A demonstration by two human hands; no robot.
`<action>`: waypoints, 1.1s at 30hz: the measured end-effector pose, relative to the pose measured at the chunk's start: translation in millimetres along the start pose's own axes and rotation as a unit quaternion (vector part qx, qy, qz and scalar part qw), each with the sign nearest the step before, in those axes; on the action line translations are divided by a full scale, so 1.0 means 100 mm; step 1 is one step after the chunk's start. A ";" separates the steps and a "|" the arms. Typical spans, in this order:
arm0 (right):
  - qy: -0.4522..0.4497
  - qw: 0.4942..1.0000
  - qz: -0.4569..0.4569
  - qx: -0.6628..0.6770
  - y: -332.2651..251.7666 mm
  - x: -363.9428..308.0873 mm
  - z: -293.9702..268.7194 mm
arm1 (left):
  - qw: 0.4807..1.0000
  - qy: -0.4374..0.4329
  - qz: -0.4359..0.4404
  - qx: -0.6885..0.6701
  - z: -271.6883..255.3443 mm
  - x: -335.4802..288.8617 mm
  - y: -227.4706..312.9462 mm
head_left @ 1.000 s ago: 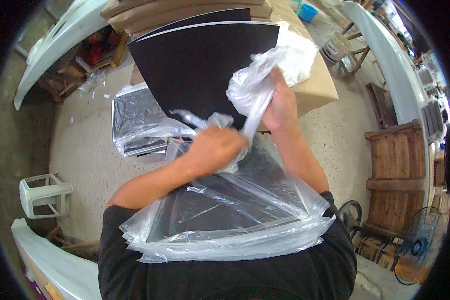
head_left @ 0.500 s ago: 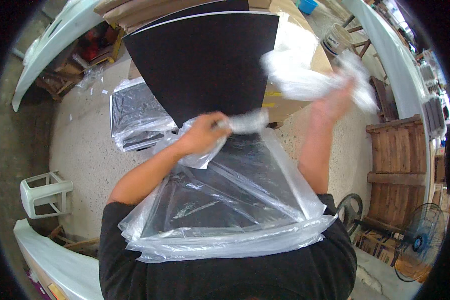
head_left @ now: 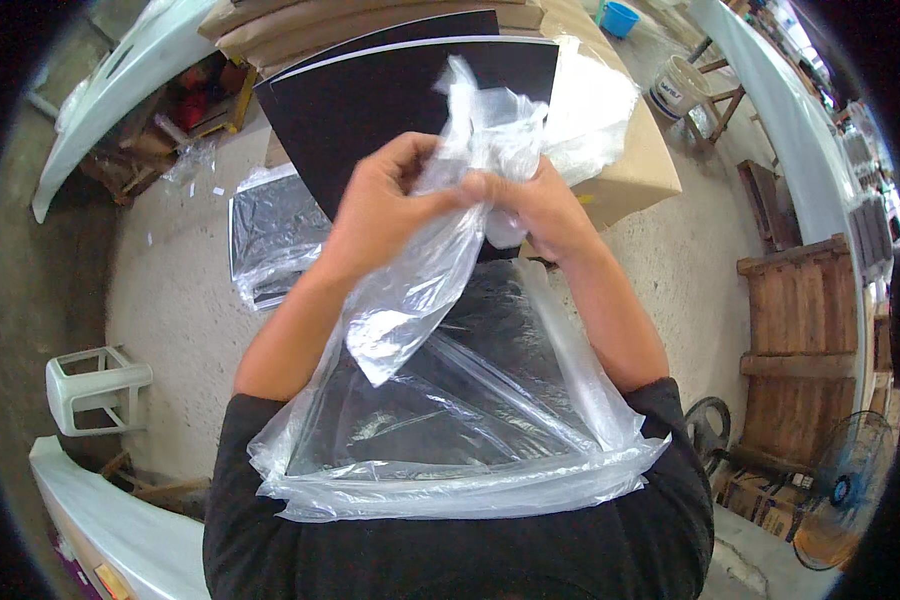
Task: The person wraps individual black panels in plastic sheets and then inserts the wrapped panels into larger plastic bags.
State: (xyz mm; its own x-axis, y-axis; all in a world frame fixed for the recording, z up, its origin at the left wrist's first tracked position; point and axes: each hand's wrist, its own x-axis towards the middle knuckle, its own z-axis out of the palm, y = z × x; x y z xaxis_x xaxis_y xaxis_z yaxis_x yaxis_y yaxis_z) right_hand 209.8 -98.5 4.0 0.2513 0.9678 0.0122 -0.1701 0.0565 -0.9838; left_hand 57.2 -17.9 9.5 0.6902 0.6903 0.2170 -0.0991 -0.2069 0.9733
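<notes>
A crumpled clear plastic bag [head_left: 415,285] hangs between my two hands above the middle of the scene. My left hand [head_left: 380,205] grips it with fingers curled, and my right hand [head_left: 550,210] pinches it from the other side; the thumbs nearly meet. Below them, against my body, rests a dark flat panel wrapped in clear plastic [head_left: 460,400], its wrapping bunched along the near edge. Behind my hands stands a stack of large black sheets [head_left: 350,110] with a white edge. Part of the bag covers some fingertips.
Another plastic-wrapped dark panel [head_left: 280,230] lies to the left. More clear plastic [head_left: 600,115] drapes over a cardboard box [head_left: 635,170] at the far right. A white stool [head_left: 95,390] stands left; a wooden pallet [head_left: 795,350] and a fan [head_left: 840,490] are on the right.
My right hand has swung in from the far right, bringing plastic to the middle. My left hand has risen and moved slightly left. Both hands now meet on the plastic bag.
</notes>
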 end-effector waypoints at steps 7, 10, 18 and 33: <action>0.161 0.977 -0.075 -0.115 0.08 0.13 -0.38 | 0.977 0.102 -0.080 0.171 -0.89 0.12 0.04; 0.383 0.888 -0.149 -0.205 0.07 0.08 -0.37 | 0.907 0.262 0.029 0.329 -0.99 0.11 0.17; -0.049 0.990 -0.103 -0.083 -0.09 -0.31 0.34 | 0.844 0.180 0.286 0.417 0.01 -0.25 0.16; -0.027 0.998 -0.048 0.006 0.19 -0.17 -0.07 | 0.883 0.072 0.312 0.344 -0.06 0.11 0.42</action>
State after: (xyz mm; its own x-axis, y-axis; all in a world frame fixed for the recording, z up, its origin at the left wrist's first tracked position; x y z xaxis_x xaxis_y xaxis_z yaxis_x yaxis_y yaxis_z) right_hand 209.0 -116.0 -16.4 0.2162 0.9694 0.1159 -0.1586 0.1520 -0.9756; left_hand 56.5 -14.7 53.1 0.5511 0.3645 0.7506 0.0651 -0.9156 0.3969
